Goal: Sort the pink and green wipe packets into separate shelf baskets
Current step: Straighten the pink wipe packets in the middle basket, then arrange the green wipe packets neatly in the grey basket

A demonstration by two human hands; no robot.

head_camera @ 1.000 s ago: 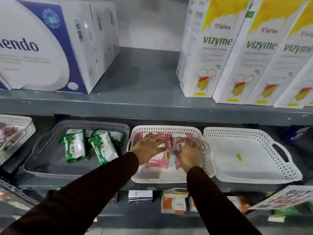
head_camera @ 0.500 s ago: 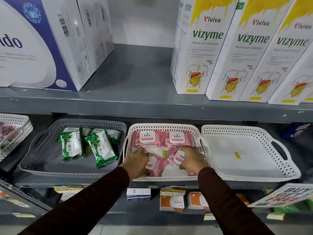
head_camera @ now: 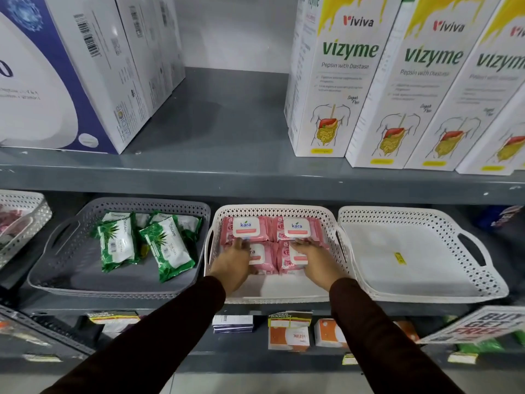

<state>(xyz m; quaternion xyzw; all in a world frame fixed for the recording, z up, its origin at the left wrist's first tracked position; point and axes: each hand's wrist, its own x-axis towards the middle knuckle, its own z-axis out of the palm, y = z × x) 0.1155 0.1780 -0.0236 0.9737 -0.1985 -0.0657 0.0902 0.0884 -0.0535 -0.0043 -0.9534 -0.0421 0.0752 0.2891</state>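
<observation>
4 pink "kara" pkts [head_camera: 271,242] in white basket [head_camera: 331,223]

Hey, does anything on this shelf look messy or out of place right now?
Only the green packets: they lie tilted and overlapping in the grey basket, while the pink packets sit squared in the white basket.
</observation>
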